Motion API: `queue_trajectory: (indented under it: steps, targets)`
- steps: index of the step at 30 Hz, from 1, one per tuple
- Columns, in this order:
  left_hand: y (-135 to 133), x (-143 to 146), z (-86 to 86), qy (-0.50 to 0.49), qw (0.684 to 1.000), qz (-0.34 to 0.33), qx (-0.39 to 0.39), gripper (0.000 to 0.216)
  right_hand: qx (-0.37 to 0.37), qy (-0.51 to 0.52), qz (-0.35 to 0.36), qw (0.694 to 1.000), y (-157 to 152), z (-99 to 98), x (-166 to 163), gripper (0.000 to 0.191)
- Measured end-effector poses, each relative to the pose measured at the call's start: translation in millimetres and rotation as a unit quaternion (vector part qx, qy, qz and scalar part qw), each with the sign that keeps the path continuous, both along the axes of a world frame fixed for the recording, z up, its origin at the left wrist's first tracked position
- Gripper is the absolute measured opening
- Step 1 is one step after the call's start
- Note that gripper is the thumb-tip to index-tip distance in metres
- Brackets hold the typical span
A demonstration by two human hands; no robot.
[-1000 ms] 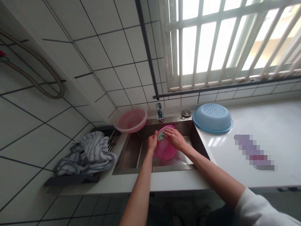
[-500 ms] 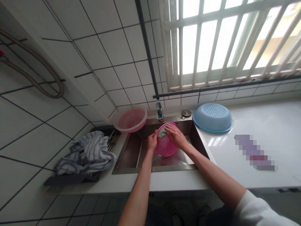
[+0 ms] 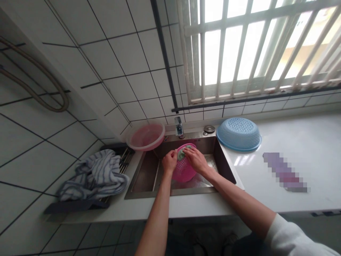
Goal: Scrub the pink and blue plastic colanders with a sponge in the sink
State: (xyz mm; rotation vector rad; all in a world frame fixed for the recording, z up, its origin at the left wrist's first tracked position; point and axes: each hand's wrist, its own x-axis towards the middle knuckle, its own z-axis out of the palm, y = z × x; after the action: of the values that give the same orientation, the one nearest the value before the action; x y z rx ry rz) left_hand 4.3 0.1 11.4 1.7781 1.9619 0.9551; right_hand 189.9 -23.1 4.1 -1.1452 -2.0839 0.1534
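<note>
A pink perforated colander (image 3: 182, 172) is held bottom-up over the steel sink (image 3: 145, 174). My left hand (image 3: 169, 161) grips its left rim, fingers closed. Resting on top of it, my right hand (image 3: 195, 159) presses a small greenish cloth (image 3: 181, 154) against the colander's outside with fingers curled over it. Both hands sit just in front of the tap (image 3: 179, 127).
A translucent pink basin (image 3: 146, 136) stands at the sink's back left corner. A blue colander (image 3: 238, 133) lies upside down on the white counter (image 3: 298, 142) to the right. A striped towel (image 3: 93, 174) lies on a dark rack at left.
The colander and both hands shifted slightly within the sink; the right hand with the cloth moved a little over the colander's surface. The view drifted slightly.
</note>
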Motion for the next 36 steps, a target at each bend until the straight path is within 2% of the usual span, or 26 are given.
queue_trajectory:
  steps: [4, 6, 8, 13, 15, 18, 20, 22, 25, 27, 29, 32, 34, 36]
  targets:
    - [10, -6, -7.5, -0.107, 0.994, 0.018, -0.010, 0.056, 0.043, -0.036, 0.158, 0.986, -13, 2.3, -19, 0.034]
    - [14, -10, -12.1, -0.178, 0.983, 0.038, -0.002, 0.060, 0.044, -0.036, 0.193, 0.979, -12, 0.9, -20, 0.033]
    - [16, -13, -16.5, -0.225, 0.973, 0.050, 0.010, 0.063, 0.031, -0.005, 0.172, 0.985, -5, -1.9, -12, 0.034]
    - [17, -11, -24.4, -0.273, 0.960, 0.059, 0.011, 0.066, -0.042, 0.105, 0.007, 0.994, 9, -5.6, 15, 0.038]
    - [18, -8, -25.9, -0.297, 0.953, 0.051, 0.007, 0.067, -0.035, 0.096, 0.022, 0.995, 5, -2.6, 14, 0.039]
    - [17, -6, -26.4, -0.319, 0.947, 0.039, 0.001, 0.069, 0.009, 0.039, 0.118, 0.992, -4, 3.4, 4, 0.039]
    - [16, -6, -25.3, -0.312, 0.949, 0.031, -0.007, 0.071, 0.019, 0.025, 0.150, 0.988, -4, 4.9, 3, 0.039]
    - [13, -4, -23.1, -0.294, 0.955, 0.023, -0.018, 0.073, 0.008, 0.045, 0.117, 0.992, 4, 2.5, 10, 0.039]
    - [11, 1, -19.1, -0.278, 0.960, 0.000, -0.033, 0.075, -0.016, 0.087, 0.008, 0.996, 17, -4.9, 25, 0.039]
    - [11, 5, -17.7, -0.282, 0.958, -0.019, -0.037, 0.075, -0.011, 0.087, -0.019, 0.996, 18, -7.5, 25, 0.037]
    - [13, 7, -18.2, -0.293, 0.955, -0.036, -0.034, 0.073, 0.015, 0.061, 0.020, 0.998, 11, -6.2, 15, 0.034]
    - [15, 7, -21.7, -0.309, 0.949, -0.060, -0.029, 0.070, 0.049, 0.006, 0.137, 0.989, -4, 1.5, -7, 0.031]
    - [15, 6, -23.9, -0.312, 0.947, -0.070, -0.028, 0.071, 0.048, -0.002, 0.159, 0.986, -9, 6.8, -12, 0.031]
    - [15, 6, -24.7, -0.303, 0.950, -0.071, -0.028, 0.072, 0.036, 0.009, 0.141, 0.989, -5, 9.4, -5, 0.032]
